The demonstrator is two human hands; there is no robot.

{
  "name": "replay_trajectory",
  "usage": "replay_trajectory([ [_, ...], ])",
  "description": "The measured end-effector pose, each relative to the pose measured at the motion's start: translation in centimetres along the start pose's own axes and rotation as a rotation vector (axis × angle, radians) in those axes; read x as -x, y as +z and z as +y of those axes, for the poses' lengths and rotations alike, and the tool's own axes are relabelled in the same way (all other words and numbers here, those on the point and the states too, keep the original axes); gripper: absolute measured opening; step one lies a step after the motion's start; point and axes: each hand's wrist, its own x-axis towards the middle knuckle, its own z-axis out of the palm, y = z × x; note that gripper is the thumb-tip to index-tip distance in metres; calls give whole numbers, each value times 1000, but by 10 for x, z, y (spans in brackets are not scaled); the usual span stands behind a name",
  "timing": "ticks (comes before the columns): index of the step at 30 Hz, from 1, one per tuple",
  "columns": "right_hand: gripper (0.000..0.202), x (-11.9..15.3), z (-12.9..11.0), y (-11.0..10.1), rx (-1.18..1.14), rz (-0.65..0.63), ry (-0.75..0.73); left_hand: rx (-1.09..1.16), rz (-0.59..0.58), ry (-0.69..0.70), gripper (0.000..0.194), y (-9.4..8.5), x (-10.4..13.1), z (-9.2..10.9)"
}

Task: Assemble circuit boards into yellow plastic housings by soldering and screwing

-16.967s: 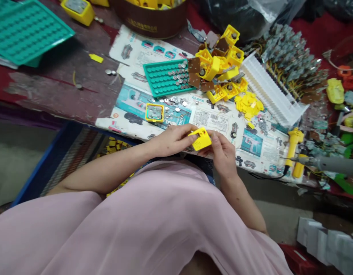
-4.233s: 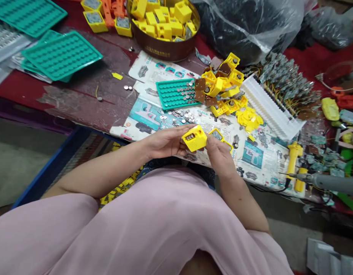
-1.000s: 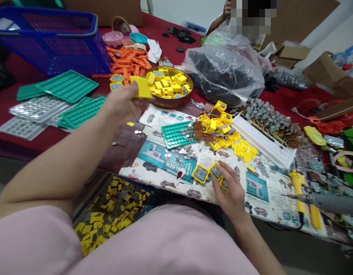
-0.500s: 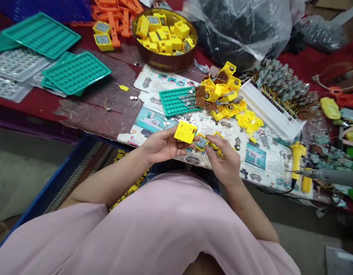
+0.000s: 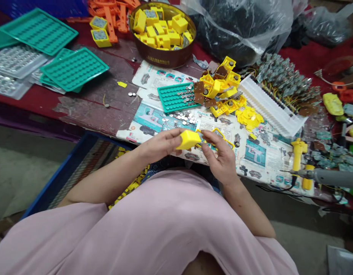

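My left hand [image 5: 164,146] grips a yellow box [image 5: 189,139] between thumb and fingers, with one of its sides turned up. Close to the box's right end is my right hand [image 5: 219,152], thumb and forefinger bent towards it; whether they pinch something small is too fine to tell. Just behind my right hand, more yellow cases [image 5: 218,133] lie partly hidden on the printed sheet [image 5: 239,152]. Small silver button cells [image 5: 187,117] are scattered behind the held box, and a green tray [image 5: 172,97] with several cells stands farther back.
A round tin [image 5: 161,57] full of yellow boxes stands at the back. Open yellow cases [image 5: 215,88] are heaped right of the green tray, beside a white rack [image 5: 275,109]. At the right are a yellow tool [image 5: 297,154] and a grey-handled iron [image 5: 333,178].
My left hand has turned the yellow box from its flat, holed face onto another side. My right hand has moved slightly left, nearer the box. The camera view has shifted a little.
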Motion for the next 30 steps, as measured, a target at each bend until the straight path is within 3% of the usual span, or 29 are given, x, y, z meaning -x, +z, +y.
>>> replay_trajectory([
  [4,33,4,4,-7,87,88,-76,-955,141,250,60,-27,19,14],
  [6,34,6,8,-9,130,105,-94,-1244,249,274,60,-39,27,16],
  [8,34,6,10,-10,155,99,-105,-1375,330,304,61,-46,33,14],
  [13,30,3,10,-3,167,49,-150,-1444,396,408,67,-48,39,-2],
  [17,27,-1,5,2,173,18,-190,-1413,472,517,53,-44,41,-7],
  [19,26,-2,3,4,171,6,-204,-1389,455,565,46,-44,42,-7],
  [23,24,-2,2,6,162,-22,-211,-1349,425,603,43,-46,42,-7],
  [26,24,-1,2,7,178,-34,-210,-1285,502,631,38,-48,44,-8],
  [30,24,-1,3,8,182,-36,-203,-1109,582,565,36,-48,46,-5],
])
